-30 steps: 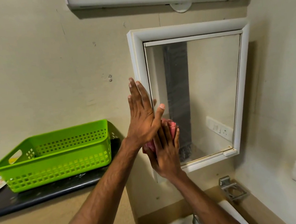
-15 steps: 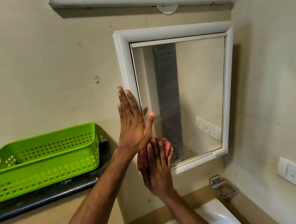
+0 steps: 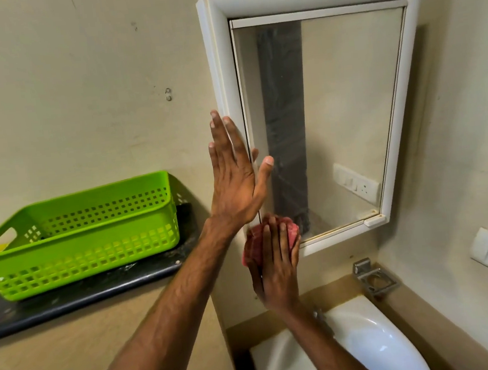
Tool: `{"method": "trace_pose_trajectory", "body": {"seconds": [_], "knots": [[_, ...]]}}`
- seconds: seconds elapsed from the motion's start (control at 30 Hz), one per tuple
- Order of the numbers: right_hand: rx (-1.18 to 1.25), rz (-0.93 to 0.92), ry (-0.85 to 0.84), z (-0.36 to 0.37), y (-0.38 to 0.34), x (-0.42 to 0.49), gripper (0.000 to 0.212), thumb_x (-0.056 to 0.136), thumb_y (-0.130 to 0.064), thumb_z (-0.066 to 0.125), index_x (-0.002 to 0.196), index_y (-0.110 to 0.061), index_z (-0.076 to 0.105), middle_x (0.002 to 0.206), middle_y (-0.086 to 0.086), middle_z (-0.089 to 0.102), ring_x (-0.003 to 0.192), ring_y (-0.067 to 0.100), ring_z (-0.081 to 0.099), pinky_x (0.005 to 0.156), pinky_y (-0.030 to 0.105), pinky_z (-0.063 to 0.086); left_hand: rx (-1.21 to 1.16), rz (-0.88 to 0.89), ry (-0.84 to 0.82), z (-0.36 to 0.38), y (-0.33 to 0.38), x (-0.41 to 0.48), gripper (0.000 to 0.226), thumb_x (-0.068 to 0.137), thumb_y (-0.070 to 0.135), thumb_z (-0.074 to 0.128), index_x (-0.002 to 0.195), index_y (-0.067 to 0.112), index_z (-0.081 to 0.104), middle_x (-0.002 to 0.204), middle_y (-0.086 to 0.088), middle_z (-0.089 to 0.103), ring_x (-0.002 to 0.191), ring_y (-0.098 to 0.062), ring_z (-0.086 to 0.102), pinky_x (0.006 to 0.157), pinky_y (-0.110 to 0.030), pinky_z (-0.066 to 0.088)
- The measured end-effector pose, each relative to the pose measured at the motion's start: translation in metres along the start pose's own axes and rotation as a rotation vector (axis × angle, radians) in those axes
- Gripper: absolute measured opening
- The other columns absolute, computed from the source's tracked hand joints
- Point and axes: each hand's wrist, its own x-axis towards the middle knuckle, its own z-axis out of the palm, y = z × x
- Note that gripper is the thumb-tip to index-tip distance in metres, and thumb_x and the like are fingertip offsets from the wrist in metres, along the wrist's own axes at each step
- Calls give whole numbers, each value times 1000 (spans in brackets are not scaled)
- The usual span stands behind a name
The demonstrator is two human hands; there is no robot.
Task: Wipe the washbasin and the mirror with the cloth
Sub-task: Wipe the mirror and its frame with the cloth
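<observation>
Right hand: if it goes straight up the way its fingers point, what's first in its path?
Likely the left hand, flat on the mirror frame just above the cloth the right hand presses; both seem at one depth.

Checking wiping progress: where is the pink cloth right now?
In the head view, the cloth sits at the lower left corner of the mirror, pressed under the right hand, just below the left hand and above the washbasin.

Your light is soft and even; the mirror (image 3: pixel 348 98) casts a shadow on the wall (image 3: pixel 432 110) to its right, your left hand (image 3: pixel 237 185) blurs slightly, edges bow.
</observation>
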Motion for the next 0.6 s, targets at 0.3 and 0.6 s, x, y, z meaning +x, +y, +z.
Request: {"method": "trace_pose_trajectory", "body": {"seconds": [0.3, 0.6], "knots": [[97, 38, 106, -16, -26, 44, 84, 105, -54, 39, 167, -14, -2, 176, 10, -1, 163, 34, 1, 125, 73, 11, -12, -1, 5, -1, 1, -1, 90, 102, 40, 49, 158, -2, -9, 166, -19, -21, 156, -29, -17, 125, -58, 4], [117, 147, 78, 13, -5, -27, 75, 109, -49, 31, 167, -11, 3, 176, 14, 6, 162, 37, 6, 123, 72, 18, -31, -17, 13, 4, 3, -7, 89, 102, 39, 49, 158, -1, -7, 167, -17, -19, 157, -27, -16, 126, -57, 5]]}}
